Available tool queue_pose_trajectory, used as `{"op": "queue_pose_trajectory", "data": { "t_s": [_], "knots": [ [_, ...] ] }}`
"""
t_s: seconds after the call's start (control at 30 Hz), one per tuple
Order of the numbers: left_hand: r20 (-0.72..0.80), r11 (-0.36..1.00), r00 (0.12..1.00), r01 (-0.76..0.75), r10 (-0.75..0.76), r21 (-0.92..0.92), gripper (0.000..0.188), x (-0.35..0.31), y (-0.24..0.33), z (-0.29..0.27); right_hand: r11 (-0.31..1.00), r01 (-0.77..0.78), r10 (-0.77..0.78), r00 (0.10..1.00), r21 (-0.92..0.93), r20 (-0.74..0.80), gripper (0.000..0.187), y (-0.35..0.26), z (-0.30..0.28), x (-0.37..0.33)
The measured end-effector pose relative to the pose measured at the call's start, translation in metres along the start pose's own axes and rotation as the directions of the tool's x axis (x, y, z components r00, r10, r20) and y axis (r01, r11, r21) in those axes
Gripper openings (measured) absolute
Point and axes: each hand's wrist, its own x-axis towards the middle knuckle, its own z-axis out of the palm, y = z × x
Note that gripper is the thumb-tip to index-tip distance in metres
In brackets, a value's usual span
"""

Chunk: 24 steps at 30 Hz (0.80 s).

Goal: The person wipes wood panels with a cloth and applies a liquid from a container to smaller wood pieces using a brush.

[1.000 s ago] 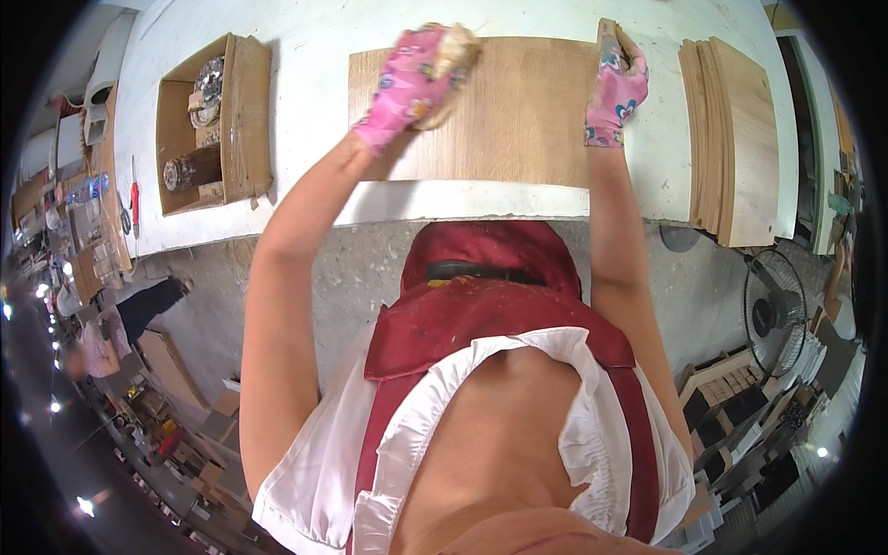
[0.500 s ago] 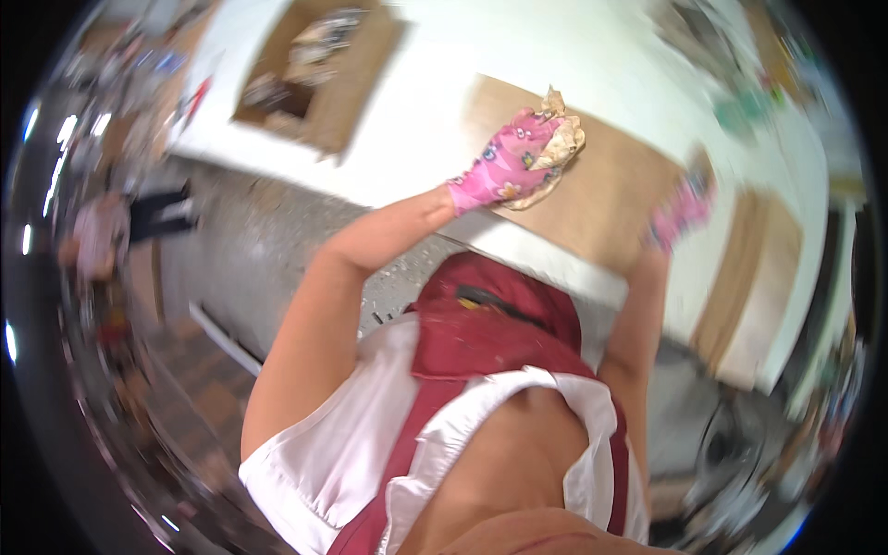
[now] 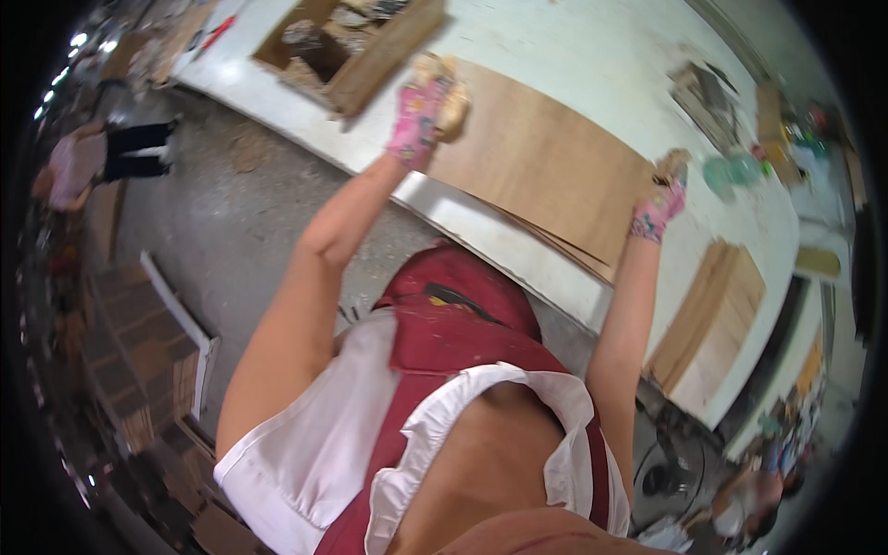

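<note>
My left hand (image 3: 415,122), in a pink patterned glove, is closed round a crumpled beige cloth (image 3: 452,104) at the left end of a thin brown wooden panel (image 3: 546,153). The panel lies on a white table (image 3: 573,46), with another sheet's edge showing under its near side. By the panel's right end is my right hand (image 3: 659,207), gloved likewise. Its fingers are closed on a small brownish, crumpled-looking piece (image 3: 674,164) whose kind I cannot make out.
A wooden box (image 3: 384,65) with odds and ends stands left of the panel. To the right lie stacked boards (image 3: 710,319), green plastic bottles (image 3: 735,173) and scrap pieces (image 3: 705,102). A red tool (image 3: 218,33) sits at far left. Another person (image 3: 83,166) is beyond the table.
My left hand has moved left with the cloth, from the panel's middle to its left end. My right hand stays by the right end. The view has shifted and is sharper.
</note>
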Motion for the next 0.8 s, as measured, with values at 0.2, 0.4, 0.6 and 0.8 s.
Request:
{"op": "queue_pose_trajectory", "data": {
  "t_s": [0.2, 0.4, 0.6, 0.8],
  "knots": [
    [-0.017, 0.946, 0.947, -0.321, 0.320, -0.051, 0.027, 0.017, 0.053, 0.015, 0.871, -0.296, 0.210, 0.946, 0.392, 0.248, 0.054, -0.130, 0.031, -0.006],
    [0.669, 0.440, 0.726, 0.660, -0.163, -0.609, 0.031, 0.019, 0.034, -0.031, 0.888, -0.007, -0.020, 0.998, 0.459, 0.052, 0.054, -0.142, 0.062, -0.100],
    [0.131, 0.973, 0.987, 0.122, -0.097, -0.196, 0.026, -0.017, 0.027, -0.076, 0.951, 0.012, -0.054, 0.990, 0.309, 0.129, 0.054, -0.099, 0.032, -0.179],
    [0.203, 0.850, 0.973, -0.196, 0.108, 0.489, 0.030, -0.033, 0.011, -0.082, 0.928, 0.160, -0.153, 0.987, -0.336, 0.048, 0.050, -0.069, 0.027, -0.182]
  ]
}}
